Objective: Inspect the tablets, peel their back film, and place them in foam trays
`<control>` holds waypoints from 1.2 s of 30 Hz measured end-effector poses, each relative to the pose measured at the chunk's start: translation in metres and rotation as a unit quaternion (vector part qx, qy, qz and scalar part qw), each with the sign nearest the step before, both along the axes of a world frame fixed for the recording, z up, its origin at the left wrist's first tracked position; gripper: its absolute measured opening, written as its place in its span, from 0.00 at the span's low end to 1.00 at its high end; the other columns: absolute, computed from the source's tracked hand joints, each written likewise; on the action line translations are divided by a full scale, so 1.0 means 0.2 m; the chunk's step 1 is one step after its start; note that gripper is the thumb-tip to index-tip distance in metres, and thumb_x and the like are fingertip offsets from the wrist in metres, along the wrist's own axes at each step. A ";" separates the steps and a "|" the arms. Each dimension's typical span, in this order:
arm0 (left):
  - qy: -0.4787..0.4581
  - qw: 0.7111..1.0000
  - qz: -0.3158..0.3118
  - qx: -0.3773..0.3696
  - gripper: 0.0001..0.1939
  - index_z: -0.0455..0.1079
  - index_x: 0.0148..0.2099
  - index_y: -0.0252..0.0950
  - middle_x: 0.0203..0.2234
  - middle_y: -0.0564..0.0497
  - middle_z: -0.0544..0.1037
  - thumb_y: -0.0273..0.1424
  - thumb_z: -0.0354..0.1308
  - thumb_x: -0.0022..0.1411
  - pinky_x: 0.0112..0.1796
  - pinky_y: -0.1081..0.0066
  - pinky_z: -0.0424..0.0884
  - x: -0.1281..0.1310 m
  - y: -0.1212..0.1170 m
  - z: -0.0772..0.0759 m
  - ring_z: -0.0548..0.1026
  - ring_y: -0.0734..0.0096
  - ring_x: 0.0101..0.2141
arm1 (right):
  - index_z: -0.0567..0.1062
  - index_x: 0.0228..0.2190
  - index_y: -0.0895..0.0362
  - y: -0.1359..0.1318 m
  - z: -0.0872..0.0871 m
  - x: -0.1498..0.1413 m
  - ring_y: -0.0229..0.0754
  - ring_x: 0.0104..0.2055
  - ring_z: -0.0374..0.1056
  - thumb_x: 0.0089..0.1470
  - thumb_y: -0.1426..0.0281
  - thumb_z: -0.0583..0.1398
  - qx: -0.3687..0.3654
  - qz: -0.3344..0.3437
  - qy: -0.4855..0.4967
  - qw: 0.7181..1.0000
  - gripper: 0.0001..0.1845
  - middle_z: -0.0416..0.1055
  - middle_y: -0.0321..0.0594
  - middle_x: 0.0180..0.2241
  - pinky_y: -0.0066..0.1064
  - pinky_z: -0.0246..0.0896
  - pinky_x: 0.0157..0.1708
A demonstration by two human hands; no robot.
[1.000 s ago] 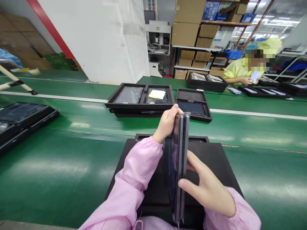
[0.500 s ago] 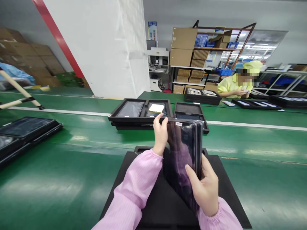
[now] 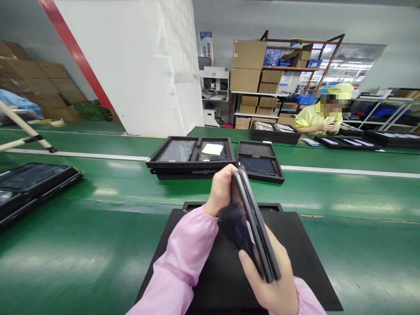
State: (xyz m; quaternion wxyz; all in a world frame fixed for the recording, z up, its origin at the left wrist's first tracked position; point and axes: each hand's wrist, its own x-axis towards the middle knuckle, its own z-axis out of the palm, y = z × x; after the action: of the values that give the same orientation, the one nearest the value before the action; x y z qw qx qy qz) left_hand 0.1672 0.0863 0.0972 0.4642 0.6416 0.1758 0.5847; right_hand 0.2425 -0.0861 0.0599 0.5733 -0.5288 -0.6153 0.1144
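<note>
Two dark tablets (image 3: pixel 254 225) are held face to face, edge toward me and tilted, the near end lower right. Around their far end my left hand (image 3: pixel 221 190) is closed, its fingers partly hidden. My right hand (image 3: pixel 274 273) grips the near end, thumb on the left face and fingers behind the right one. A small white label shows on the left tablet's face. Beneath both hands lies a black foam sheet (image 3: pixel 210 271), with the edge of a black tray (image 3: pixel 193 205) showing behind it.
Beyond lie stacked black foam trays (image 3: pixel 157 164) with tablets and a yellow paper (image 3: pixel 212 149), beside another tablet tray (image 3: pixel 278 175). More trays (image 3: pixel 36 192) stand at left on the green bench (image 3: pixel 108 236). A co-worker (image 3: pixel 315 118) in yellow sits at back right.
The tablets turned from edge-on to showing a broad face, then back to edge-on with a slant. My right hand shifted to their near end. The camera view tilted up.
</note>
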 end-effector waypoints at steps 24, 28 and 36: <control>0.075 0.991 -0.090 0.060 0.35 0.60 0.23 0.39 0.15 0.54 0.63 0.66 0.39 0.57 0.24 0.68 0.58 0.02 -0.05 -0.01 0.59 0.71 0.19 | 0.66 0.61 0.47 -0.09 0.10 0.04 0.48 0.60 0.66 0.64 0.71 0.55 0.010 0.074 0.075 0.994 0.25 0.68 0.38 0.59 0.42 0.63 0.59; 0.089 0.991 -0.080 0.057 0.36 0.59 0.23 0.39 0.16 0.53 0.64 0.67 0.38 0.55 0.24 0.68 0.59 0.02 -0.05 0.00 0.60 0.71 0.19 | 0.67 0.60 0.51 -0.08 0.10 0.03 0.50 0.57 0.69 0.59 0.74 0.57 0.017 0.060 0.071 0.996 0.28 0.70 0.42 0.57 0.42 0.68 0.55; 0.115 0.989 -0.058 0.068 0.36 0.61 0.24 0.39 0.16 0.54 0.64 0.67 0.36 0.56 0.24 0.68 0.59 0.02 -0.06 0.01 0.61 0.70 0.20 | 0.69 0.59 0.51 -0.07 0.11 0.03 0.49 0.55 0.71 0.56 0.75 0.58 0.018 0.050 0.078 0.996 0.29 0.72 0.41 0.56 0.39 0.70 0.53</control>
State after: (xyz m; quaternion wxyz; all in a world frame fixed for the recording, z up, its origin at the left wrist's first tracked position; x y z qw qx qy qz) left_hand 0.1720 0.0739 0.1000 0.4297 0.7436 0.1504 0.4896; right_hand 0.2494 -0.1000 0.0825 0.6222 -0.4768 -0.5965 0.1724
